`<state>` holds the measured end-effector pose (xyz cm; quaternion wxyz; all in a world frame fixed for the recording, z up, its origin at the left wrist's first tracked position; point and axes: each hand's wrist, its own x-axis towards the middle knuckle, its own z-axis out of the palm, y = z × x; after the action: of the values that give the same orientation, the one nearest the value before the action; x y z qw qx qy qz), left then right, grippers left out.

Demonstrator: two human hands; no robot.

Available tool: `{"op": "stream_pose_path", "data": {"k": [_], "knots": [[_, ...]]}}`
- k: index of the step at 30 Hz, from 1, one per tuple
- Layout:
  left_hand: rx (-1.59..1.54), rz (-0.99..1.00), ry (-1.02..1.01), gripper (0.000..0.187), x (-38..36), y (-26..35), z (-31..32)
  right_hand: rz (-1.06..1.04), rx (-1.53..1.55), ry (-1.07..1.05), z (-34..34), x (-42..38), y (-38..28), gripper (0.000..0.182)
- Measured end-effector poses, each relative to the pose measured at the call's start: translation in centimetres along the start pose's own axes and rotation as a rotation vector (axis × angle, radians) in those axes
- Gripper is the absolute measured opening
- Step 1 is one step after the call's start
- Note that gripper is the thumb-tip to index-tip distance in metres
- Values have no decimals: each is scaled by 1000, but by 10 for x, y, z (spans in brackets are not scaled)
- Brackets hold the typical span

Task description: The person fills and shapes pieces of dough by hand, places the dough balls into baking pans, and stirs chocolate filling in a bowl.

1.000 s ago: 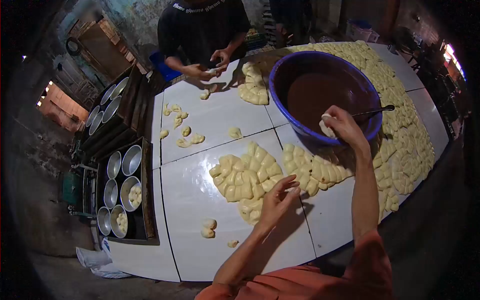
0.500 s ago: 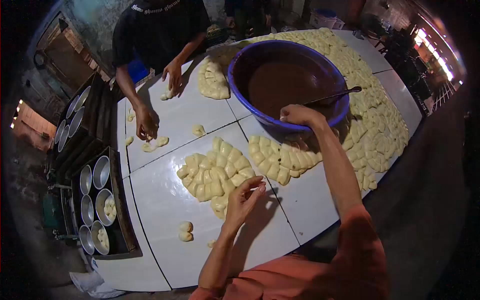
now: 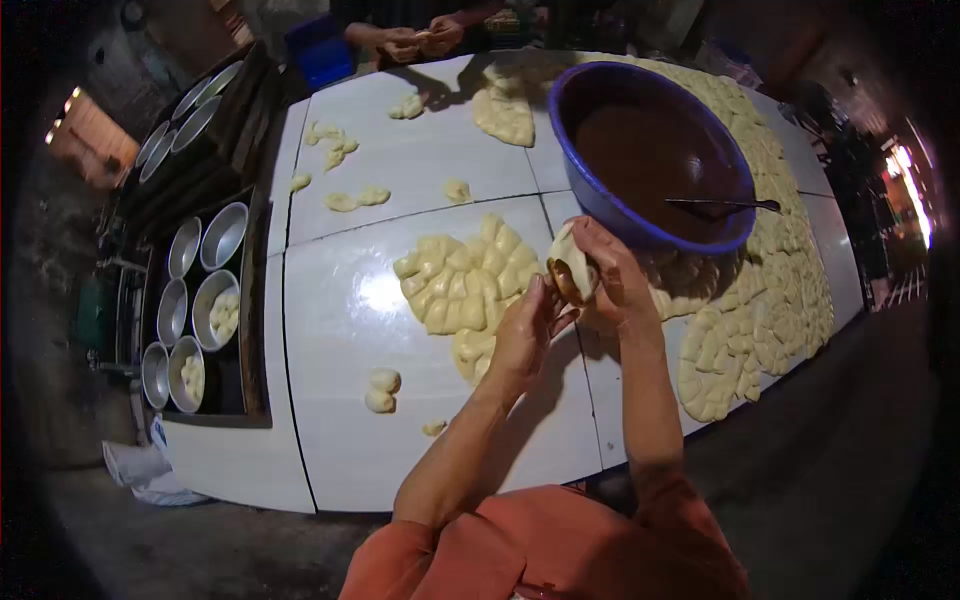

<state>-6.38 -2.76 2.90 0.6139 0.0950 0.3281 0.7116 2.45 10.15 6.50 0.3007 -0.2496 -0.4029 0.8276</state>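
Note:
Between my two hands is a flattened piece of dough (image 3: 563,243) with a dark brown filling showing on it. My right hand (image 3: 618,275) is closed round its right side. From the lower left, my left hand (image 3: 528,335) grips its near edge. Just beyond them stands a purple basin (image 3: 640,235) of brown filling, with a dark-handled spoon (image 3: 770,205) resting in it. Left of my hands lies a cluster of pale dough pieces (image 3: 465,280) on the white tiled table (image 3: 340,285).
Many dough pieces (image 3: 770,330) cover the table's right side. Two joined dough balls (image 3: 382,390) and a small scrap (image 3: 434,428) lie near me. At left, a dark tray (image 3: 255,385) holds round metal tins (image 3: 222,235), some with dough. Across the table, a co-worker's hands (image 3: 425,42) are together.
My right hand has come away from the basin's near rim to meet my left hand at the dough. The co-worker's hands have left the tabletop and come together. The view has shifted.

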Motion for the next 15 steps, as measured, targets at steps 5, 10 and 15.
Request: {"op": "stream_pose_path", "data": {"k": [5, 10, 15], "knots": [[113, 40, 163, 31, -28, 17, -43, 156, 46, -206, 23, -23, 35, 43], [194, 144, 338, 38, -42, 29, -74, -409, -969, -172, 41, -36, 82, 69], [377, 263, 348, 44, -59, 39, -77, -544, -1127, -19, 61, -43, 120, 36]]}}
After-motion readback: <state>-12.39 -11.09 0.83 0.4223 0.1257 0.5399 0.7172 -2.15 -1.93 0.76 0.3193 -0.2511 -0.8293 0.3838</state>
